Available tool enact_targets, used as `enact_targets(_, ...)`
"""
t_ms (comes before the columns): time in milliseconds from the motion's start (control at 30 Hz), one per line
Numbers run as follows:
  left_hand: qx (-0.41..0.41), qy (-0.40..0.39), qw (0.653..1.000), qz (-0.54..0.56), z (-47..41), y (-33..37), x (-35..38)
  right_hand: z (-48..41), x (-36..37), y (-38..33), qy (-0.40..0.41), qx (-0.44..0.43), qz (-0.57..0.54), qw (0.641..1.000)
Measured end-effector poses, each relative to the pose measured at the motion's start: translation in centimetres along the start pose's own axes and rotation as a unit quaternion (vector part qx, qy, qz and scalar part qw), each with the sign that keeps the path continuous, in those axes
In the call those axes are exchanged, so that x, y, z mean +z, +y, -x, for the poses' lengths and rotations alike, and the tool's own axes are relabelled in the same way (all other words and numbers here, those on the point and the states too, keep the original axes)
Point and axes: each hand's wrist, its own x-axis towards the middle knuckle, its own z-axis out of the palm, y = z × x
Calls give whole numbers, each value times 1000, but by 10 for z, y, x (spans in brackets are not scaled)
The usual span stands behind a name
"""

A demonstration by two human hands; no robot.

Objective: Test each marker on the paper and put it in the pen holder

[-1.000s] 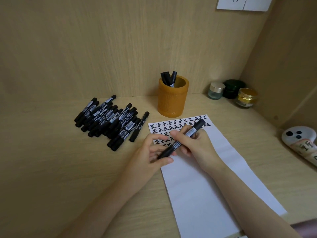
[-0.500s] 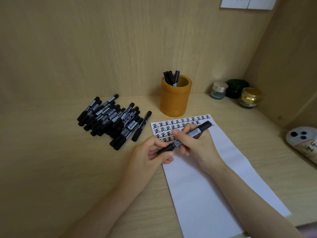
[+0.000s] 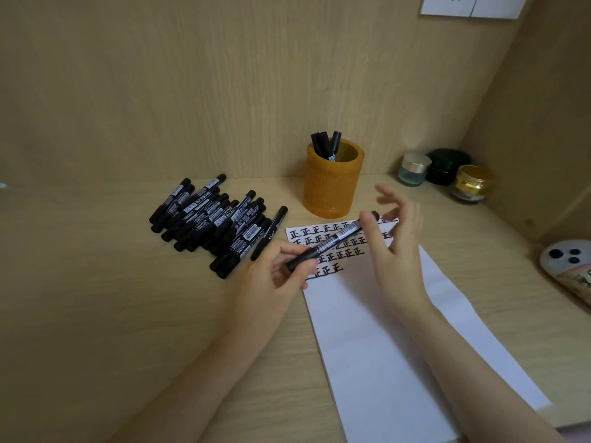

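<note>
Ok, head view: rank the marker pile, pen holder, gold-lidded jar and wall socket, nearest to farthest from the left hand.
From the left hand, gripping a marker:
1. Marker pile, just left of it.
2. Pen holder, behind, slightly right.
3. Gold-lidded jar, far back right.
4. Wall socket, high on the wall.

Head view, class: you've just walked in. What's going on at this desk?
A person's left hand grips a black marker over the paper, whose top is filled with test characters. The right hand is at the marker's far end, too blurred to tell any grip. A few markers stand in the pen holder; a pile lies left of it.
</note>
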Motion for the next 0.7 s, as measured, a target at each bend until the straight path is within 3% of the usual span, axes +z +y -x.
enact_targets(67, 12, 9, 1000, -18, -1, 0, -2, -1, -5, 3, -56, -179, 145, 971)
enact_targets(133, 24, 19, 999, -28, -3, -1, -3, 1, -3, 7, -131, -281, 213, 927)
enact_targets(200, 29, 20, 999, -33, -5, -3, -3, 2, 2, 10, -151, -323, 242, 902)
enact_targets(267, 22, 14, 1000, -9, -4, -2, -3, 0, 6, 11, -151, -330, 235, 902)
enact_targets(367, 20, 15, 1000, 10, -4, 0, -4, -6, 8, 7, -146, -310, 206, 917)
enact_targets(500, 34, 45, 985, -163, -11, -14, -11, -34, 7, -14, -54, -120, 54, 990)
enact_targets(600, 61, 49, 954, -290, -15, -24, -12, -76, 6, -27, 61, -54, -13, 997)
enact_targets(700, 64, 43, 940, -333, -18, -30, -14, -113, 15, -31, 102, -16, -18, 995)
